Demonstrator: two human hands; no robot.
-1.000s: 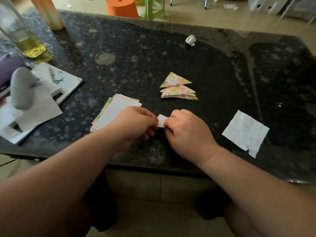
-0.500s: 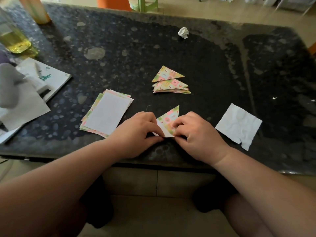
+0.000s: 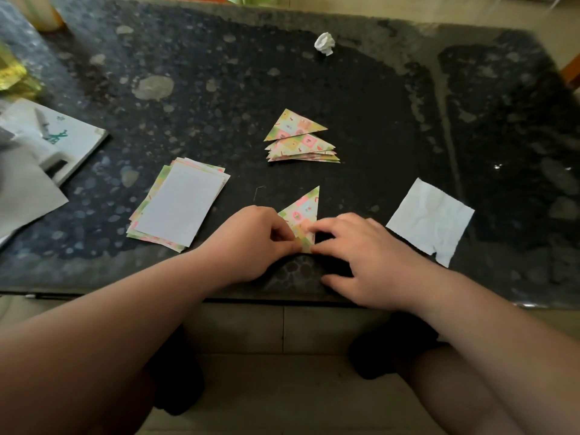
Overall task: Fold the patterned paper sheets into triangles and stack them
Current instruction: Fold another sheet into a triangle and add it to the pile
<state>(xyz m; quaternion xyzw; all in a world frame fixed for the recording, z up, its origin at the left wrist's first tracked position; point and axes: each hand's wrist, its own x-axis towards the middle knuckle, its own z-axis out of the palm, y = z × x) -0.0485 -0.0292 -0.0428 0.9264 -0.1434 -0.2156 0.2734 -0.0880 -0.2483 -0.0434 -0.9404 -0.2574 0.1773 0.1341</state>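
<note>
A patterned paper triangle (image 3: 303,213) lies flat on the dark table (image 3: 345,120) near its front edge, tip pointing away from me. My left hand (image 3: 251,243) pinches its lower left corner with thumb and curled fingers. My right hand (image 3: 364,259) presses its lower right edge with the fingertips, fingers spread. Further back sits a stack of folded patterned triangles (image 3: 299,139). To the left lies a pile of unfolded sheets (image 3: 179,204), white side up.
A torn white paper square (image 3: 431,219) lies at the right. A crumpled paper ball (image 3: 325,43) sits at the back. White papers and a booklet (image 3: 53,136) crowd the left edge, with a bottle of yellow liquid (image 3: 9,73) behind them.
The sheet, hidden between both hands a second ago, now lies folded into a triangle on the table. Both hands have dropped to its lower corners and press it flat.
</note>
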